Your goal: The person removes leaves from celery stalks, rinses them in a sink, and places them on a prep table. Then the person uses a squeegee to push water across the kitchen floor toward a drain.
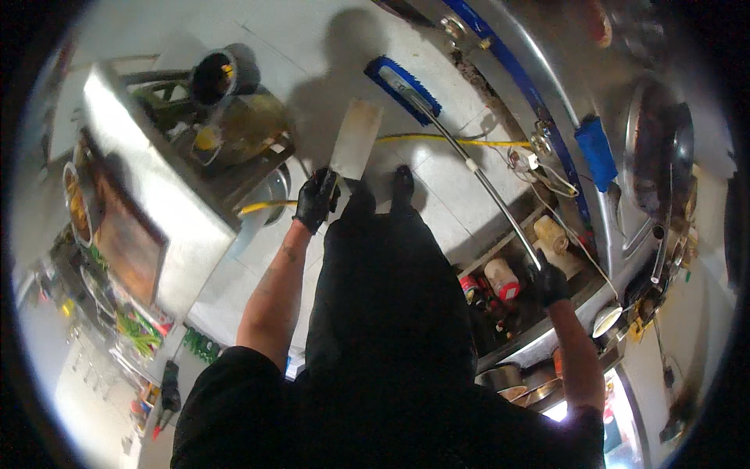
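My left hand (316, 198), in a black glove, grips the dark handle of what looks like a cleaver. The cleaver's broad rectangular metal blade (356, 139) points away from me above the floor. In my right hand (552, 282), also black-gloved, is the end of the metal pole (498, 202) of a floor brush. Its head (404, 88) has blue bristles around a pale plate and rests on the tiles, beyond my shoes and to the right.
A steel worktable (193, 228) with a wooden cutting board (130, 234) stands left, a black bucket (214, 79) beyond it. A yellow hose (433, 138) crosses the tiled floor (433, 193). Right are a stove with a wok (650, 152), a blue cloth (596, 153) and a low shelf with jars (501, 278).
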Demonstrator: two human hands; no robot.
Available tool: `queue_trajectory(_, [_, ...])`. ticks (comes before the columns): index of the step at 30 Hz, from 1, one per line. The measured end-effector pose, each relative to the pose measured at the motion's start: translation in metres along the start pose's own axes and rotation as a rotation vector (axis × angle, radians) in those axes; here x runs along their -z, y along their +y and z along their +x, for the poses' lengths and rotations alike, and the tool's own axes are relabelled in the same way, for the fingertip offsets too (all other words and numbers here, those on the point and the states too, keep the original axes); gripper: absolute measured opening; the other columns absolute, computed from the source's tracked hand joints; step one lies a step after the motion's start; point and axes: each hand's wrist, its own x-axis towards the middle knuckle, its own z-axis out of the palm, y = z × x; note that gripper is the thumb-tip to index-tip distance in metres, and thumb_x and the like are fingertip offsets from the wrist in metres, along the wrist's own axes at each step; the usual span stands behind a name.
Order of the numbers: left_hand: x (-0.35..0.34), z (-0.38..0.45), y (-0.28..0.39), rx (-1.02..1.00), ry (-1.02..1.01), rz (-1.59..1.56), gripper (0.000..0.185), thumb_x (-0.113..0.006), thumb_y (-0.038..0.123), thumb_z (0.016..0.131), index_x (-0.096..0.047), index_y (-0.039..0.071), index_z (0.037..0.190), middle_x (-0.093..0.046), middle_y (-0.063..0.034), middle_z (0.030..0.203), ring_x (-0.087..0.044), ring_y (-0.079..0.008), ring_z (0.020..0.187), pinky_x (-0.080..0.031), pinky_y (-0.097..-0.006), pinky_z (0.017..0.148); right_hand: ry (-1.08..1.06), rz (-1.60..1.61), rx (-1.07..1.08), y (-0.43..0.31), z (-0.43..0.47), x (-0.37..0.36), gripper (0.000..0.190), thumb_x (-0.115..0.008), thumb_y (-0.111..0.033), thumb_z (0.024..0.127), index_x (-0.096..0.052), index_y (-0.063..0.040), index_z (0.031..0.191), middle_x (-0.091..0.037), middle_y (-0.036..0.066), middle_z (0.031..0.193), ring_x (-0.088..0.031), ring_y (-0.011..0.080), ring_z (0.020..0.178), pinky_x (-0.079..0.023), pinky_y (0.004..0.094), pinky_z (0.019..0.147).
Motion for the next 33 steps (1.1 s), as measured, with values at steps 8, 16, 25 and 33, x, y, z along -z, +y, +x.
queue_trajectory(8, [0.065,-0.178,0.007,-0.299,0.419,-0.005,0.031,-0.053,0.041,0.099,-0.054,0.01,0.095,-0.053,-0.0012,0.07,-0.05,-0.0119,0.058,-0.041,-0.0269,0.05,0.314,-0.099,0.185,-0.004,0.06,0.028,0.046,-0.055,-0.028,0.095,-0.05,-0.016,0.139,-0.062,0.024,0.118,-0.061,0.0422,0.103,-0.05,0.0482,0.087])
queue_trajectory(16, [0.168,-0.25,-0.032,-0.431,0.744,-0.655,0.038,-0.044,0.038,0.102,-0.054,0.003,0.114,-0.059,-0.0064,0.098,-0.059,-0.0205,0.089,-0.05,-0.0328,0.08,0.06,-0.227,0.228,-0.114,0.133,-0.001,0.052,-0.047,-0.024,0.096,-0.038,-0.01,0.145,-0.056,0.024,0.13,-0.059,0.0394,0.112,-0.049,0.0458,0.091])
queue_trajectory(25, [0.261,-0.245,-0.087,-0.348,0.547,-0.844,0.043,-0.049,0.036,0.1,-0.051,0.004,0.129,-0.056,-0.0114,0.127,-0.054,-0.0251,0.118,-0.043,-0.0405,0.1,-0.175,-0.614,0.47,-0.097,0.011,-0.185,0.032,-0.051,-0.016,0.09,-0.067,-0.005,0.115,-0.067,0.023,0.11,-0.069,0.0365,0.094,-0.055,0.0463,0.082])
queue_trajectory(33, [0.311,-0.228,-0.111,-0.129,0.658,-0.878,0.032,-0.053,0.031,0.098,-0.058,0.008,0.121,-0.06,-0.0106,0.123,-0.056,-0.0264,0.114,-0.045,-0.0429,0.098,-0.037,-0.114,0.402,-0.11,-0.143,-0.152,0.037,-0.053,-0.026,0.091,-0.063,-0.018,0.126,-0.068,0.022,0.101,-0.065,0.0404,0.089,-0.052,0.0466,0.077])
